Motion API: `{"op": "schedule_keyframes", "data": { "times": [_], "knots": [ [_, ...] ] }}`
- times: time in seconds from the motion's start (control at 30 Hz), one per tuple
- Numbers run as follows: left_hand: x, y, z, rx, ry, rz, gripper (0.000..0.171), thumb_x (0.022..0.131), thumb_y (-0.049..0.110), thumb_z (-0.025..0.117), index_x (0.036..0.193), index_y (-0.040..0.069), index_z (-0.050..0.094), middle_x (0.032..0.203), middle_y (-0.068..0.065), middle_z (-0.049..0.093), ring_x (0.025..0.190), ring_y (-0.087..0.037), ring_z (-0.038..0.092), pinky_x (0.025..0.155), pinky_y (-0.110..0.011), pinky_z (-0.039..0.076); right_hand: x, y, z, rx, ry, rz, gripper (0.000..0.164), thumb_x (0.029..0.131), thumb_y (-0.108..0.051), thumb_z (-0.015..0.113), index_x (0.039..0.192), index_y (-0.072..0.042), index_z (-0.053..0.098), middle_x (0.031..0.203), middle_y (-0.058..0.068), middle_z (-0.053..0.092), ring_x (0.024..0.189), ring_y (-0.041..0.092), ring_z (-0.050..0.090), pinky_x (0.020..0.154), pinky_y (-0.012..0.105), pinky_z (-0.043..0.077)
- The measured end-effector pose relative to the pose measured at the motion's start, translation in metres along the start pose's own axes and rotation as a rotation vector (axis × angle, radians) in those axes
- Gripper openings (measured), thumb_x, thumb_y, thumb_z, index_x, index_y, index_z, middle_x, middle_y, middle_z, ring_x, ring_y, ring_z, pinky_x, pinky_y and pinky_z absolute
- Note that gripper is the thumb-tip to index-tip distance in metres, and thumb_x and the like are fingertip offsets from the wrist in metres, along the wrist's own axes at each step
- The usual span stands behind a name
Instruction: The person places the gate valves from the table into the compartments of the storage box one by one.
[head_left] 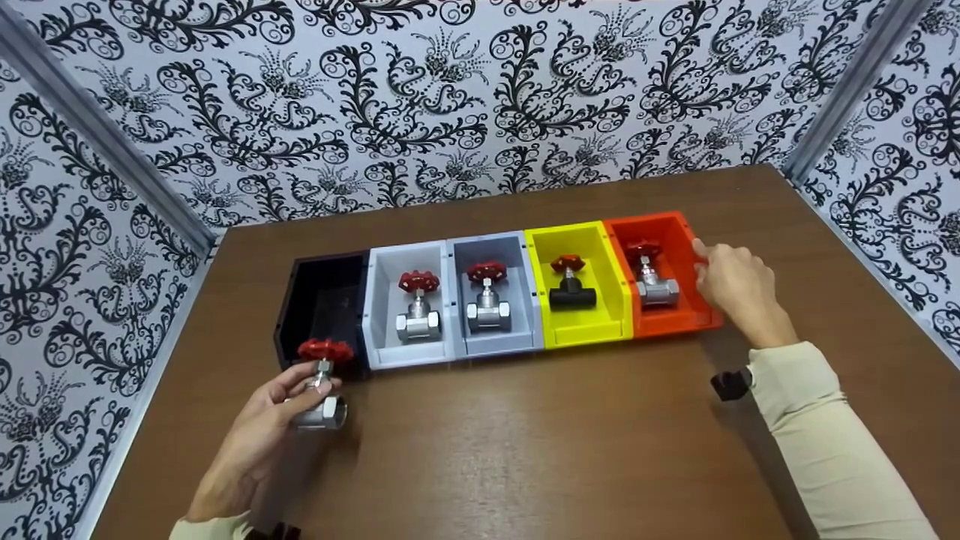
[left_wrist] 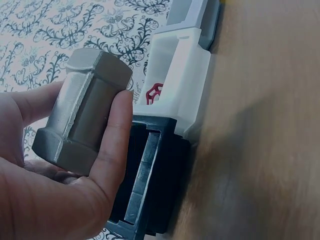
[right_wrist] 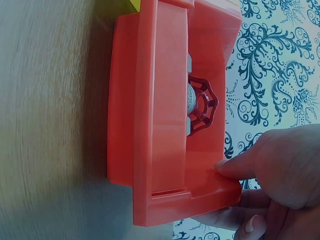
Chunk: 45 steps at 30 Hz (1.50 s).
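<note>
My left hand (head_left: 259, 427) grips a silver gate valve (head_left: 319, 412) with a red handwheel, held upright in front of the black bin (head_left: 330, 304). In the left wrist view, thumb and fingers wrap the valve's hexagonal-ended body (left_wrist: 82, 110). At the far end of the row, my right hand (head_left: 742, 289) pinches the side wall of the red bin (head_left: 682, 251), thumb inside and fingers outside. A silver valve (head_left: 656, 289) with a red handwheel lies in that bin; its handwheel (right_wrist: 202, 105) shows in the right wrist view.
Between the black and red bins stand a white bin (head_left: 382, 300) and a grey bin (head_left: 517, 300), each with a silver valve, and a yellow bin (head_left: 611, 300) with a black valve (head_left: 572, 296). Patterned walls (head_left: 465, 97) enclose the brown table (head_left: 525, 450) behind and at both sides.
</note>
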<state>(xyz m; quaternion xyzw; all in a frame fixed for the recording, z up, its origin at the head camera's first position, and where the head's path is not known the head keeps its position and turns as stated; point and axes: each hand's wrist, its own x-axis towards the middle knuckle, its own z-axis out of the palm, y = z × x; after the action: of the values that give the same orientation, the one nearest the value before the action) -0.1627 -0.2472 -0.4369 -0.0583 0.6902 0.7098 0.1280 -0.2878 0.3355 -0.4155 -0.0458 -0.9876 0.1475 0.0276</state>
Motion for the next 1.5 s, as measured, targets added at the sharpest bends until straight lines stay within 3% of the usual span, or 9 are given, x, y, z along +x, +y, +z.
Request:
{"op": "schedule_keyframes", "data": {
  "times": [0.17, 0.37, 0.57, 0.9, 1.03, 1.5],
  "knots": [
    [0.004, 0.002, 0.004, -0.007, 0.042, -0.015, 0.035, 0.098, 0.007, 0.058, 0.132, 0.000, 0.050, 0.109, -0.006, 0.072, 0.090, -0.013, 0.067, 0.076, -0.027, 0.054, -0.002, 0.000, 0.000, 0.004, 0.003, -0.010, 0.046, 0.095, -0.015, 0.053, 0.139, -0.001, 0.053, 0.117, 0.043, 0.056, 0.083, 0.055, 0.057, 0.066, 0.061, 0.046],
    [0.010, 0.006, 0.006, -0.015, 0.036, -0.032, 0.043, 0.100, 0.012, 0.057, 0.138, -0.002, 0.045, 0.114, -0.008, 0.070, 0.090, -0.012, 0.066, 0.076, -0.027, 0.052, -0.005, -0.001, -0.002, 0.003, 0.021, -0.023, 0.048, 0.095, -0.015, 0.053, 0.141, -0.006, 0.051, 0.118, 0.043, 0.055, 0.083, 0.056, 0.057, 0.067, 0.063, 0.046],
    [0.018, 0.013, 0.006, -0.085, 0.035, -0.036, 0.042, 0.101, 0.012, 0.056, 0.140, 0.001, 0.043, 0.114, -0.007, 0.070, 0.088, -0.012, 0.067, 0.075, -0.026, 0.053, -0.005, 0.000, -0.001, 0.011, 0.010, -0.022, 0.048, 0.095, -0.016, 0.053, 0.143, -0.007, 0.050, 0.122, 0.042, 0.053, 0.083, 0.056, 0.057, 0.068, 0.062, 0.046],
    [0.037, 0.022, 0.003, -0.067, 0.018, -0.008, 0.053, 0.103, 0.013, 0.053, 0.149, -0.003, 0.031, 0.112, -0.003, 0.069, 0.094, -0.008, 0.065, 0.081, -0.023, 0.052, -0.002, -0.001, -0.001, 0.008, -0.005, -0.005, 0.047, 0.095, -0.016, 0.055, 0.140, -0.001, 0.051, 0.116, 0.042, 0.057, 0.077, 0.049, 0.057, 0.065, 0.057, 0.047],
    [0.044, 0.022, 0.003, -0.095, 0.030, 0.001, 0.051, 0.103, 0.009, 0.050, 0.148, -0.004, 0.031, 0.107, -0.001, 0.070, 0.091, -0.007, 0.065, 0.078, -0.023, 0.053, -0.001, -0.002, 0.000, 0.005, -0.001, 0.000, 0.047, 0.095, -0.016, 0.055, 0.139, -0.001, 0.052, 0.115, 0.042, 0.058, 0.076, 0.048, 0.057, 0.064, 0.056, 0.047],
    [0.062, 0.032, 0.004, -0.055, 0.050, -0.005, 0.052, 0.103, 0.014, 0.053, 0.147, -0.003, 0.033, 0.101, 0.006, 0.071, 0.082, -0.005, 0.065, 0.073, -0.022, 0.054, -0.002, -0.001, 0.003, -0.001, 0.038, -0.026, 0.043, 0.094, -0.014, 0.054, 0.134, 0.001, 0.058, 0.107, 0.039, 0.060, 0.075, 0.049, 0.057, 0.064, 0.059, 0.048]
  ]
}}
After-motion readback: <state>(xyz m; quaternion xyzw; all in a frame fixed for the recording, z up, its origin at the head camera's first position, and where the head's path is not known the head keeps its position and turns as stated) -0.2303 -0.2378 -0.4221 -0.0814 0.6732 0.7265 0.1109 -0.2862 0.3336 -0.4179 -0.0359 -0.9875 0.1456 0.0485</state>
